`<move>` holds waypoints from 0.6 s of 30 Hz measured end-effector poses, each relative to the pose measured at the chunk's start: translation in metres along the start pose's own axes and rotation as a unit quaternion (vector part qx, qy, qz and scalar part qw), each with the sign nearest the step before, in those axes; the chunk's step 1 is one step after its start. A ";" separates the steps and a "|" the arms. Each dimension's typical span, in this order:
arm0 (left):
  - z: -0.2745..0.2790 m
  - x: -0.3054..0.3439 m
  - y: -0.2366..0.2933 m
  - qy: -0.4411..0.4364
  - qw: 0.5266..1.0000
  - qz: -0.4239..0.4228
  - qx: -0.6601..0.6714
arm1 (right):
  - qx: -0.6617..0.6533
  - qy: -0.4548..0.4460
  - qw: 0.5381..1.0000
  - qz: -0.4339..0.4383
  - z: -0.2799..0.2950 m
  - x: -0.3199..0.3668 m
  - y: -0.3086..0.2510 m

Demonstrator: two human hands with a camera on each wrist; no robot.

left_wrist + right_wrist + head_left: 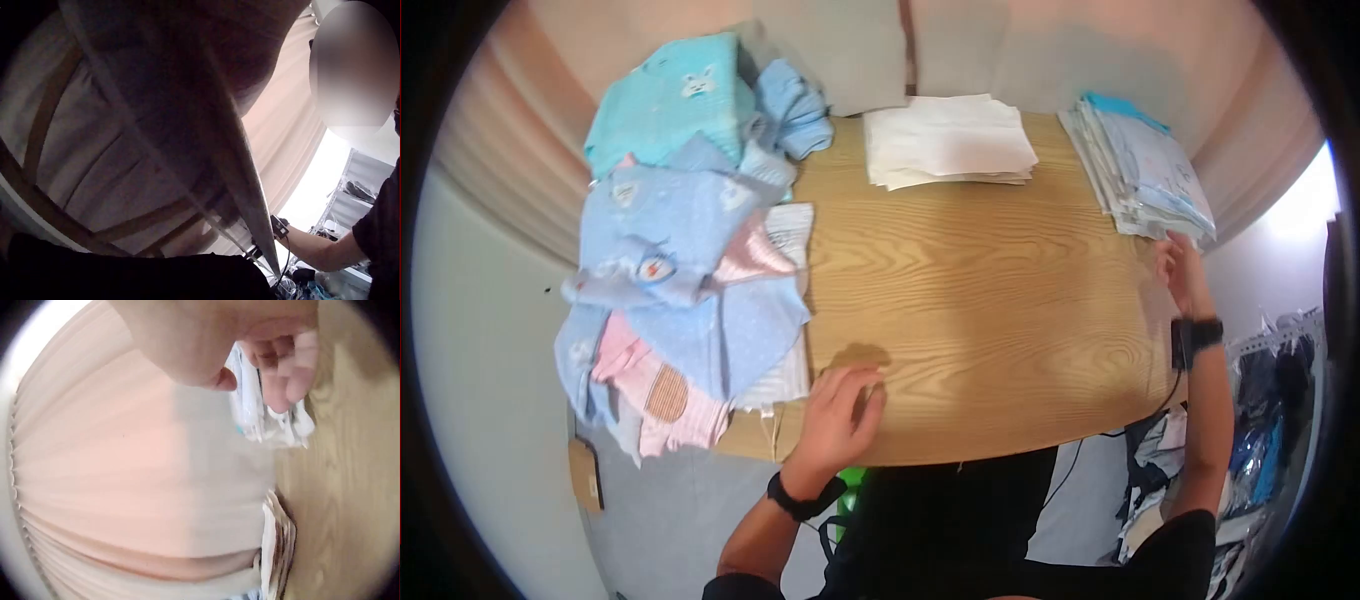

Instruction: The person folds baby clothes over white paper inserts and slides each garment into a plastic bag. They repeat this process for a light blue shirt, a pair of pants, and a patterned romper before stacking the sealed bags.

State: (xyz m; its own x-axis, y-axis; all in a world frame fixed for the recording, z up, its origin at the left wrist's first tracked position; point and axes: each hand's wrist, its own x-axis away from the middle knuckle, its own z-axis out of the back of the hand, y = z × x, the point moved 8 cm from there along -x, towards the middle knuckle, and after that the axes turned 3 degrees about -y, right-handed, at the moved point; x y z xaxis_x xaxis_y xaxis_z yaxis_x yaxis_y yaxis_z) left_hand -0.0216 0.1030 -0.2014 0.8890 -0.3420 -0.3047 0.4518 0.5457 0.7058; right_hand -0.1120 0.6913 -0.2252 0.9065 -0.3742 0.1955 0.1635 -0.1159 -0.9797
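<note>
My right hand (1182, 272) hovers just short of a stack of clear plastic packages (1145, 165) at the table's back right. Its fingers bend loosely and hold nothing; in the right wrist view the fingertips (299, 387) overlap the packages' near end. Near the front edge of the table, my left hand (837, 418) lies relaxed, with nothing in its grasp. Just left of it spreads a heap of children's clothes: a light blue printed garment (655, 215), a pink piece (625, 345) and a folded turquoise top with a bunny patch (675, 95). The left wrist view shows no fingers clearly.
A pile of white paper-like sheets (950, 140) sits at the back middle of the wooden table (980, 290). Pinkish curtains (125, 456) hang behind. To the right, below table height, is a rack (1280, 335) with clothes and bags. A cable (1170, 395) runs from the right wrist.
</note>
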 end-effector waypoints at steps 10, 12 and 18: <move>-0.008 0.007 0.004 0.024 0.998 -0.031 -0.054 | -0.099 -0.077 0.992 0.005 -0.045 0.065 -0.006; -0.010 0.007 0.007 0.012 0.998 -0.025 -0.047 | -0.160 -0.072 0.985 0.006 -0.041 0.044 -0.025; -0.010 0.008 0.003 0.010 0.999 -0.012 -0.037 | -0.316 0.037 0.944 -0.087 -0.025 -0.029 -0.036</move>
State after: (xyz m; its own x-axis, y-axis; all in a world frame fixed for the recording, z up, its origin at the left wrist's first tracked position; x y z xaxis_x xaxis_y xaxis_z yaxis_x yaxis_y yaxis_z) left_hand -0.0126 0.1099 -0.2082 0.8792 -0.3396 -0.3343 0.4760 0.5934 0.6491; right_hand -0.1535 0.6835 -0.1948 0.8541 -0.3590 0.3763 0.0219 -0.6981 -0.7157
